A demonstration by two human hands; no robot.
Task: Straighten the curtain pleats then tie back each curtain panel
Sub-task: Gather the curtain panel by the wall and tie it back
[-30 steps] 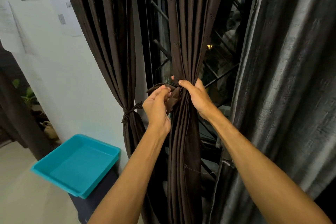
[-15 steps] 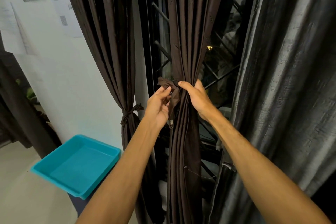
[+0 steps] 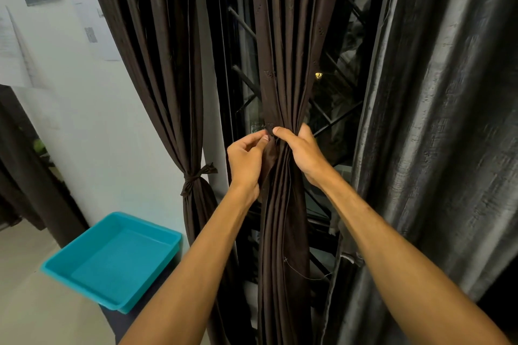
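A dark brown curtain panel [image 3: 283,50] hangs in the middle, gathered into a narrow bunch at hand height. My right hand [image 3: 301,154] grips the bunch from the right, fingers wrapped over its front. My left hand [image 3: 246,159] pinches the brown tie-back strip [image 3: 269,154] at the left side of the bunch; the strip's loose end hangs down under my fingers. A second brown panel [image 3: 157,64] to the left is cinched by a knotted tie-back [image 3: 197,176].
A shiny grey curtain [image 3: 437,148] fills the right side. Behind the panels is a dark window with a black metal grille [image 3: 330,109]. A teal plastic tray [image 3: 115,258] sits low at the left against the white wall [image 3: 84,120].
The loose tie-back end that stuck out to the left has been drawn in against the bunch. My left hand has shifted closer to the right hand, which stayed in place.
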